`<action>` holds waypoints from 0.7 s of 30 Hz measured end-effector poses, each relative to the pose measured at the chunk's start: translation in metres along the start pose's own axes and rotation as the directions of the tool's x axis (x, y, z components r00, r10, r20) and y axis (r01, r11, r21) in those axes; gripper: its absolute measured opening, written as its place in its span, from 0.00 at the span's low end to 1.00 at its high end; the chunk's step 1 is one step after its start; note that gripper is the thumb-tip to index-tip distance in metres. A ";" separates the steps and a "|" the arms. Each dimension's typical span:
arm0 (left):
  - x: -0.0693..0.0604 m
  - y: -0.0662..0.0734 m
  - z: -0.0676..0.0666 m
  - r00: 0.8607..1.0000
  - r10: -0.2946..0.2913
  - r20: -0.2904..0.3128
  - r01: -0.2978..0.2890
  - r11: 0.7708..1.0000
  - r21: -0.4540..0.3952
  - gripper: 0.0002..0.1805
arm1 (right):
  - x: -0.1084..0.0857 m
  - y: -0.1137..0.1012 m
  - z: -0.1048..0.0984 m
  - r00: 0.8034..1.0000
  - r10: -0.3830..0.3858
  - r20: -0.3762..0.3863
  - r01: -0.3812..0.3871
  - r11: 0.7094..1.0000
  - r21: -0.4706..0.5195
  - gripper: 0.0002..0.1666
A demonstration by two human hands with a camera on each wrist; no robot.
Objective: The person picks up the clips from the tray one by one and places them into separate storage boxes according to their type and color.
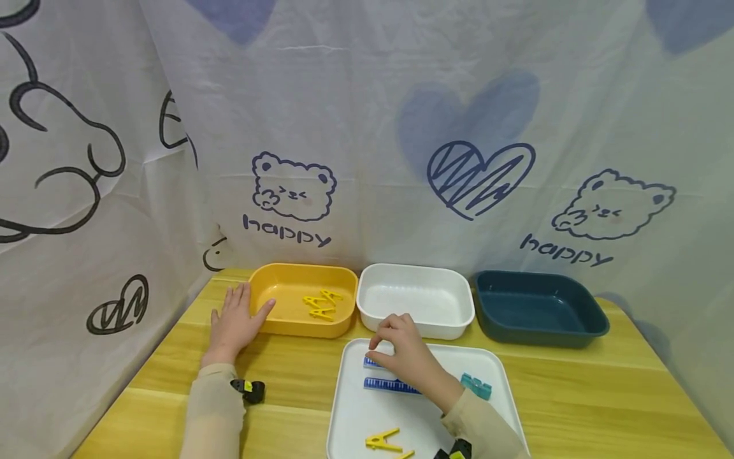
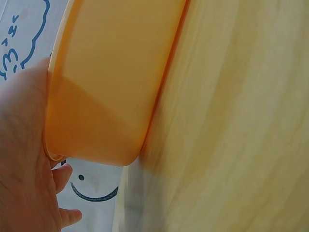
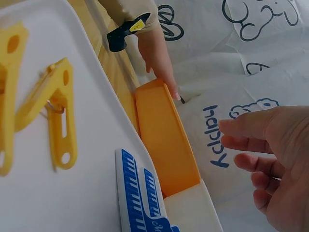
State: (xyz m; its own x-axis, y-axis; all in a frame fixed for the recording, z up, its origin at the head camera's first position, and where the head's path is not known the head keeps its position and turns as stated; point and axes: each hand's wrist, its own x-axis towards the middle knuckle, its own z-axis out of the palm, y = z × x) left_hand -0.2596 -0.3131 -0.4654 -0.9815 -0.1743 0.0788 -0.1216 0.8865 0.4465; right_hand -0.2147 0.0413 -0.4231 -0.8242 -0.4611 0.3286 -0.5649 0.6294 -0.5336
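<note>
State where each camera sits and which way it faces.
Head: worn on the head, facing forward and down at the yellow bin, white bin, dark blue bin and tray; left hand, right hand and both sleeves show.
Left wrist: worn there, facing the yellow bin's outer wall and the table; part of the left hand shows.
Right wrist: worn there, facing across the tray toward the yellow bin; both hands and the left sleeve show.
Head and right wrist share the tray's yellow clips.

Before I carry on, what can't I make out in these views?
- Head: right part of upper blue strip, behind right hand.
- Head: lowest yellow clip, cut off by bottom edge.
- Left wrist: inside of yellow bin, hidden by its wall.
- Right wrist: leftmost yellow clip, cut off by left edge.
</note>
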 end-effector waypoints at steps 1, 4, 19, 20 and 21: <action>0.000 0.000 0.000 1.000 0.000 0.000 0.000 1.000 -0.001 0.56 | -0.001 0.001 -0.001 1.000 -0.002 0.002 0.002 1.000 0.011 0.07; 0.000 0.001 -0.001 1.000 -0.001 0.002 0.001 1.000 -0.002 0.56 | -0.005 0.004 -0.002 1.000 -0.003 0.018 0.002 0.999 0.044 0.07; 0.000 0.001 -0.001 1.000 -0.002 0.002 0.002 1.000 0.007 0.56 | -0.011 0.021 -0.004 0.992 -0.058 0.114 0.045 0.993 0.111 0.05; 0.000 0.001 -0.001 1.000 -0.002 0.001 0.002 1.000 0.007 0.56 | -0.011 0.021 -0.005 0.988 -0.068 0.136 0.053 0.992 0.112 0.05; -0.001 0.001 -0.001 1.000 -0.002 0.001 0.002 1.000 0.007 0.55 | -0.011 0.022 -0.005 0.984 -0.084 0.159 0.067 0.992 0.110 0.05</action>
State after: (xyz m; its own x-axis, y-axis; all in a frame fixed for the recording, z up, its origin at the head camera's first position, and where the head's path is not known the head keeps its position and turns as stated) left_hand -0.2590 -0.3128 -0.4639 -0.9814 -0.1758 0.0773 -0.1246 0.8891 0.4405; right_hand -0.2190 0.0634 -0.4346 -0.7573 -0.6057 0.2442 -0.6110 0.5249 -0.5926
